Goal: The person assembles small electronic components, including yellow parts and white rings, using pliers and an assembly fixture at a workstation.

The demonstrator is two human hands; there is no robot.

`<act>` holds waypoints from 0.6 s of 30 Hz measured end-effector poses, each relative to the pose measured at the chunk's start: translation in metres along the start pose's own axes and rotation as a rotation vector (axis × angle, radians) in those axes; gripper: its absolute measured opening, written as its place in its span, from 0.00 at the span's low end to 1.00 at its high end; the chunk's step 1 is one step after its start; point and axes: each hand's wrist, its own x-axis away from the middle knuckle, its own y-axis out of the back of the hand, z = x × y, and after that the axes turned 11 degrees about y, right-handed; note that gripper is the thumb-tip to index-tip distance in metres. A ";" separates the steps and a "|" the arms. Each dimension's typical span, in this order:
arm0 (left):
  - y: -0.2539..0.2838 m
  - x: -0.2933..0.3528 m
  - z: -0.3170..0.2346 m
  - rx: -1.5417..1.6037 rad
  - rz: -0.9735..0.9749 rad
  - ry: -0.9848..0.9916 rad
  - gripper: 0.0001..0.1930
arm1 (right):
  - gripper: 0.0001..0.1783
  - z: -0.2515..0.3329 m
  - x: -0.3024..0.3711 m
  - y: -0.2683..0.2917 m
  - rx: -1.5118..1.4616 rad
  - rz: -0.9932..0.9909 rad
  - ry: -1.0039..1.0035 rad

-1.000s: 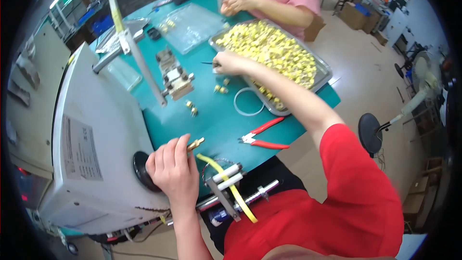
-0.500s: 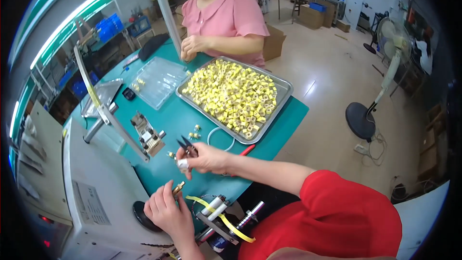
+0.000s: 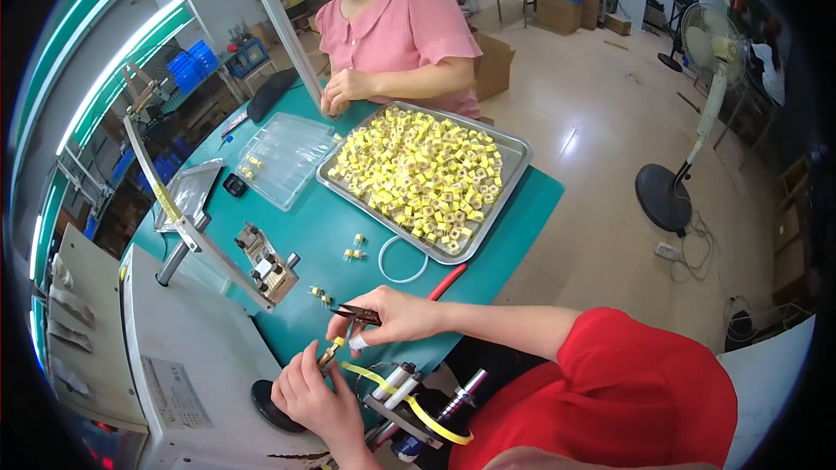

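My left hand [image 3: 318, 400] is closed around a brass-coloured shaft [image 3: 327, 355] above the grey machine's edge. On the shaft's tip sits a small yellow piece [image 3: 339, 343], partly hidden by fingers. My right hand [image 3: 396, 317], with white wrapping on one finger, holds dark-bladed scissors [image 3: 359, 314]; their tips point left, and its fingertips reach down to the yellow piece. Beside the hands, a yellow tape strip [image 3: 427, 414] loops over metal rollers [image 3: 399, 380]. Several small yellow coil-like parts [image 3: 320, 295] with pins lie just beyond.
A metal tray [image 3: 515, 176] heaped with yellow parts stands on the green table [image 3: 540, 209]. Near it lie a white ring [image 3: 383, 271] and a red-handled tool [image 3: 448, 282]. A metal fixture [image 3: 266, 263] and a slanted arm [image 3: 218, 248] rise at left. A co-worker [image 3: 396, 35] sits opposite.
My right hand has come down and toward me, scissors still in it, to meet the shaft. A yellow piece now shows on the shaft's tip. The view has shifted slightly.
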 end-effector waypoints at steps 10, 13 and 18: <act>0.000 0.007 0.002 0.058 -0.024 0.047 0.16 | 0.16 -0.010 0.000 0.001 0.507 0.054 0.306; -0.001 0.011 0.006 0.116 -0.063 0.084 0.15 | 0.12 -0.008 -0.002 -0.004 0.464 0.038 0.277; 0.001 0.003 0.000 0.053 -0.002 0.104 0.17 | 0.20 0.003 -0.004 0.000 0.551 0.049 0.173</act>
